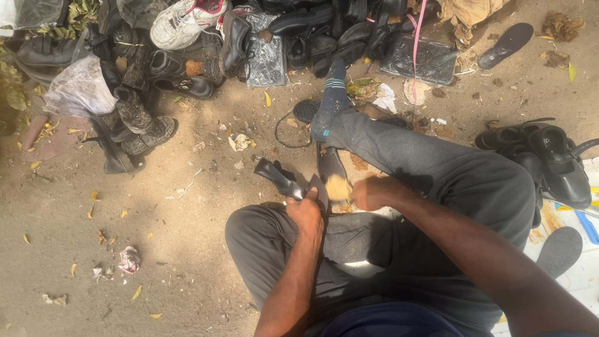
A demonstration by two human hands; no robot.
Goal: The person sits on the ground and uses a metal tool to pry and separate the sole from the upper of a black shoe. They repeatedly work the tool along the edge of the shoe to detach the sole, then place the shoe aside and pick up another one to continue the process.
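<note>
I sit on the dirt ground with my grey-trousered legs in front of me. My left hand (306,211) grips a black high-heeled shoe (284,180) by its middle, heel pointing left, held over my knee. My right hand (369,192) is closed on a small tan brush or cloth (339,187), which is blurred and presses against the shoe's front part. Exactly what the tan thing is, I cannot tell. My sock-clad foot (329,100) stretches toward the shoe pile.
A heap of worn black shoes and boots (143,93) and a white sneaker (181,22) lie at the top. Black sandals (549,156) sit at the right, a loose sole (506,43) at top right. Litter and dry leaves dot the ground.
</note>
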